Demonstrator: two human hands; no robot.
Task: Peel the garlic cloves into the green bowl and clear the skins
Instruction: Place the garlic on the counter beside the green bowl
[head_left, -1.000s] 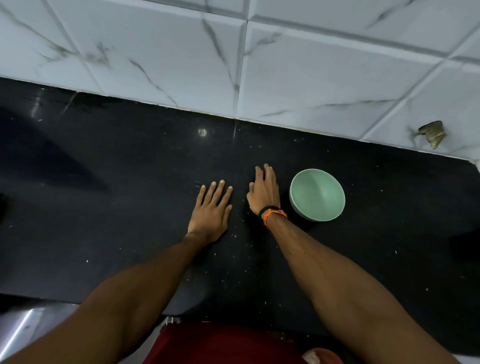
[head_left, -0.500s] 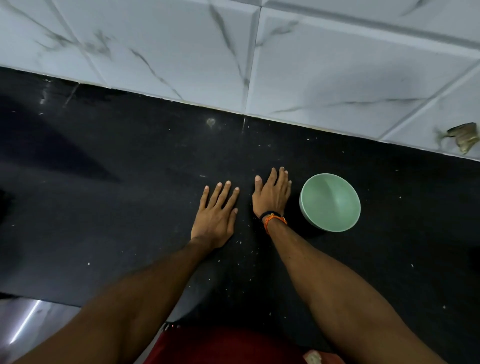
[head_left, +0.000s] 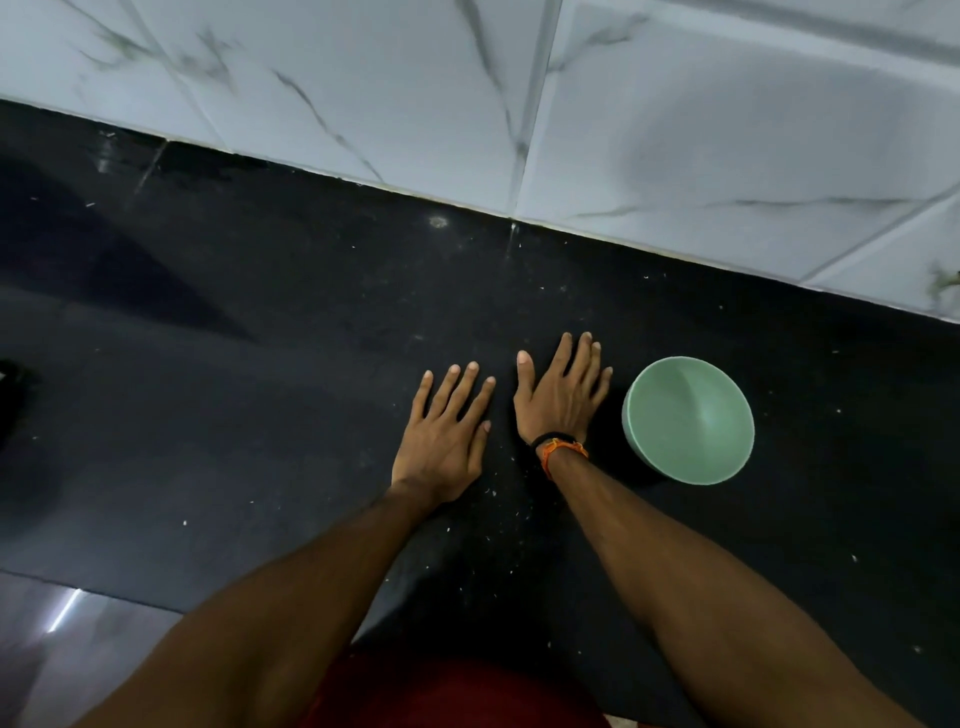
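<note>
Both hands, left hand (head_left: 441, 441) & right hand (head_left: 558, 397), still flat on worktop (head_left: 260, 415), fingers now spread wider, holding nothing. We see green bowl (head_left: 688, 421) at centre-right w/ no cloves; we judge peeling not started.

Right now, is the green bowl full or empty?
Empty. The green bowl stands upright on the black counter beside the right hand, and its smooth inside shows bare, with no garlic cloves.

Before me a black speckled tabletop (head_left: 270, 332) runs across the frame, meeting white marbled wall tiles (head_left: 363, 88) along the top; pale floor (head_left: 78, 654) glints at lower left.
</note>
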